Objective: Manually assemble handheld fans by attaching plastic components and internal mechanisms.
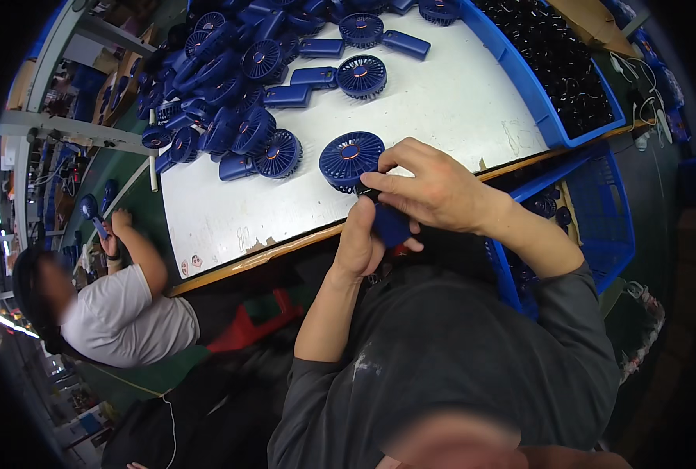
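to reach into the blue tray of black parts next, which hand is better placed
Probably the right hand: it is nearer the tray, on that side, though its fingers are at the fan's neck. The left hand is farther off, wrapped around the handle.

Fan heap [263, 61] left on table [449, 94], bin [512, 66] right, crate [617, 219] before it

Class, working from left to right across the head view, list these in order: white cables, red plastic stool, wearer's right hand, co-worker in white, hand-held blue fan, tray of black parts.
Co-worker in white → red plastic stool → hand-held blue fan → right hand → blue tray of black parts → white cables
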`<state>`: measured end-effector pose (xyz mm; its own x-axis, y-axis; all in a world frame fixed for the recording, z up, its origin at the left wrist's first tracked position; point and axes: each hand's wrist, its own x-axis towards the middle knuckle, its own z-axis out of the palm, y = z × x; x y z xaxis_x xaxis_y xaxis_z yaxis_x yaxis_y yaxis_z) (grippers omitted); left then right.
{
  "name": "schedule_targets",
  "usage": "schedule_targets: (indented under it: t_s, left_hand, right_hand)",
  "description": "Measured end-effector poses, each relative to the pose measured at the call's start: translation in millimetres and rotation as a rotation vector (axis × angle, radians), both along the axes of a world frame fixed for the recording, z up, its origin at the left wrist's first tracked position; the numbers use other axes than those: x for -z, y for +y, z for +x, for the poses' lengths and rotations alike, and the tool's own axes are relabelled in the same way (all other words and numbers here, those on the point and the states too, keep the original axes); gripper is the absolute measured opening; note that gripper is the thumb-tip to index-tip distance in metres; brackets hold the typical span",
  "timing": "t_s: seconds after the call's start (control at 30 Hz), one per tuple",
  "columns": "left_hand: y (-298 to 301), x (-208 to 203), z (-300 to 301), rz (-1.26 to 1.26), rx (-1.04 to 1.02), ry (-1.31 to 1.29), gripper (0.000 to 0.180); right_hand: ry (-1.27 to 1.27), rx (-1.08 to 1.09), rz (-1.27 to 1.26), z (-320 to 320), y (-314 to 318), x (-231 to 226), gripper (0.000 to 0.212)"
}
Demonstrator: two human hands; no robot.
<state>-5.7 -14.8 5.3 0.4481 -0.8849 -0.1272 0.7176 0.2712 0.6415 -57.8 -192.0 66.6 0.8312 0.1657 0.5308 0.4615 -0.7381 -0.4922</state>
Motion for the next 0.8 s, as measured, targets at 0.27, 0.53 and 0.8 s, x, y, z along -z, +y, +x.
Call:
schedule_targets:
  t_s: [0.27,0.53,0.8]
  left_hand:
    - [-13.3,0.1,-16.3,0.211,-0.235,-0.021,0.043]
    - [-15.5,-68.7,-12.0,0.59,-0.074,-1.71,0.096]
    - [129.0,-40.0,247.2,1.093,-1.081,-1.528,0.057]
  right_hand:
    - [0.083,0.301,-0.016,-35.0,50.6,23.1,0.077]
    - [0.298,0.425,1.023,-101.6,17.0,65.0,0.025]
    - [0.311,1.025,0.986,-250.9,-49.1,188.1,0.025]
